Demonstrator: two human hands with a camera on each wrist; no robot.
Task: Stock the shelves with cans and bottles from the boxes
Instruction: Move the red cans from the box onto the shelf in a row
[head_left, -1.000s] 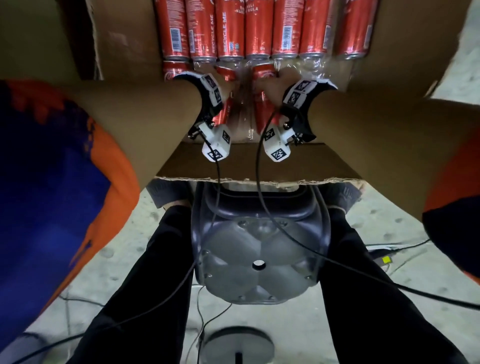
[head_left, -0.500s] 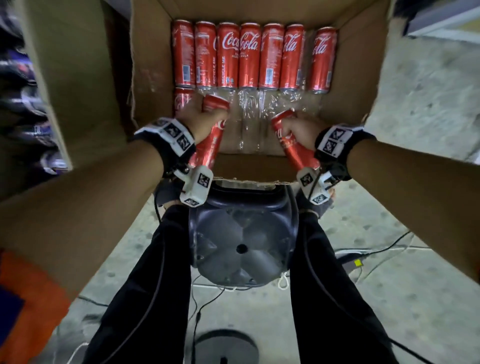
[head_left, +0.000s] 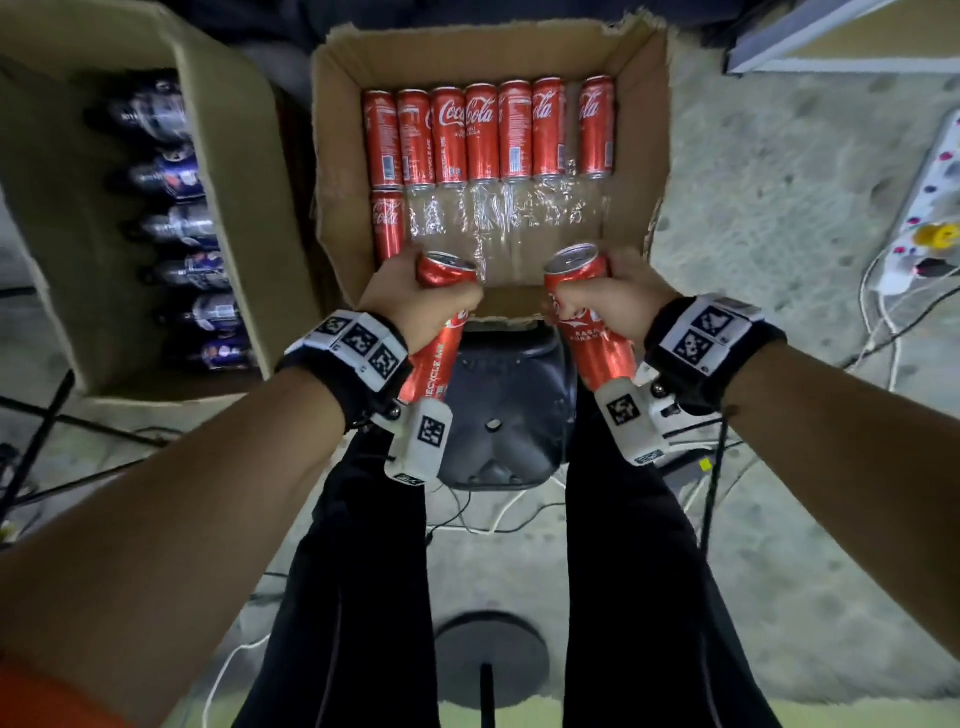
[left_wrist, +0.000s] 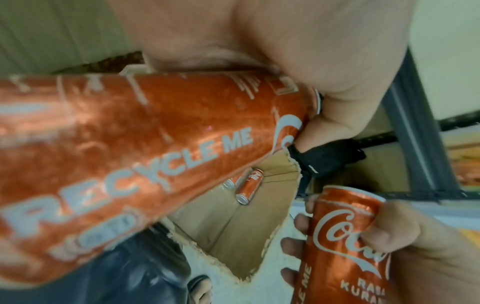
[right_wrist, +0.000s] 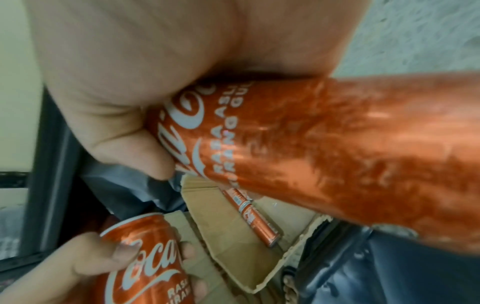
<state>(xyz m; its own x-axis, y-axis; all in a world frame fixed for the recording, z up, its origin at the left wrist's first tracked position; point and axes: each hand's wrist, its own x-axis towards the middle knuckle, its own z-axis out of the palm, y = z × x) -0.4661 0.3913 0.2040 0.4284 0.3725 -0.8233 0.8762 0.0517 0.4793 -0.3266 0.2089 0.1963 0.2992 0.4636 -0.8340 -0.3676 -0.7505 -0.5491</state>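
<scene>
My left hand (head_left: 421, 301) grips a tall red cola can (head_left: 439, 338) near its top, above the near edge of the open cardboard box (head_left: 636, 156). My right hand (head_left: 608, 306) grips a second red can (head_left: 597, 332) the same way, a little to the right. Inside the box a row of several red cans (head_left: 483, 135) lies along the far side, with one more can (head_left: 387, 223) at the left and loose clear wrap (head_left: 498, 218) on the bottom. The left wrist view shows the left can (left_wrist: 155, 154) close up; the right wrist view shows the right can (right_wrist: 324, 148).
A second cardboard box (head_left: 249, 218) at the left holds several dark blue bottles (head_left: 182, 228). A dark stool seat (head_left: 498, 415) is between my legs. A white power strip (head_left: 930, 208) and cables lie on the concrete floor at the right. A shelf edge (head_left: 810, 47) shows top right.
Both hands have lifted one can each out of the box and drawn them back toward me, clear of the box's near edge. The head view has risen, showing more of the floor.
</scene>
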